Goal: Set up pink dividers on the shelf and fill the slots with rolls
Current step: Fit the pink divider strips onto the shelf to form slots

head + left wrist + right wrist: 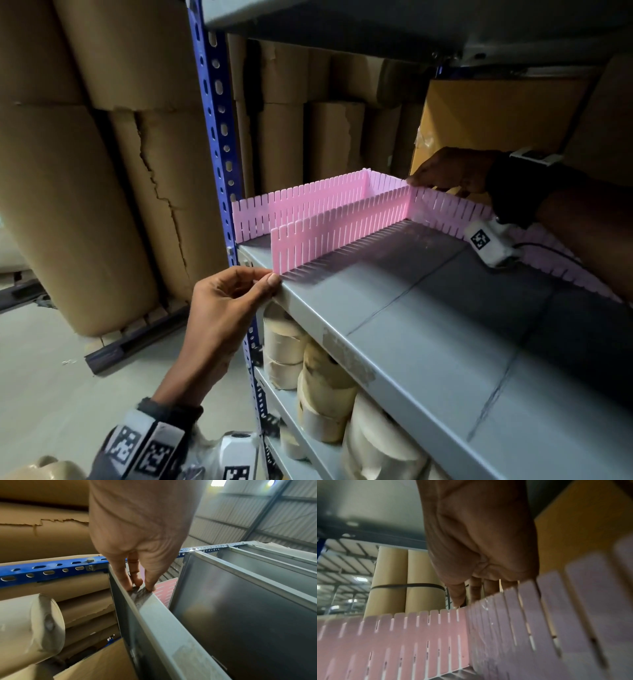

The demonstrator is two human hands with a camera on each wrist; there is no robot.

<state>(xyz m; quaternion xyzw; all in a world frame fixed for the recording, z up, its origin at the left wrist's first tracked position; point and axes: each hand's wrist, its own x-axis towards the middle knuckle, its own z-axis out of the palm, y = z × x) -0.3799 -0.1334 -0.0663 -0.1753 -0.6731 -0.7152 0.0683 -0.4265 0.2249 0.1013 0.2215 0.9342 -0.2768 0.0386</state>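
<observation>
Pink slotted dividers stand on the grey shelf (428, 335). One crosswise divider (301, 209) sits at the shelf's left end and a second crosswise divider (342, 236) runs front to back beside it. A long back divider (445, 212) runs along the rear. My right hand (416, 181) reaches to the back and pinches the top of the back divider (530, 615) where the second one joins it, thumb in front, fingers (475, 591) behind. The fingertips of my left hand (269, 275) rest on the shelf's front lip (154, 608) at the second divider's front end. Cream rolls (325, 383) fill the shelf below.
A blue perforated upright (219, 137) stands at the shelf's left front corner. Tall brown paper-wrapped rolls (85, 205) stand left and behind. An upper shelf (376, 20) hangs close overhead. A yellow-brown box (496, 113) stands behind the shelf's rear right.
</observation>
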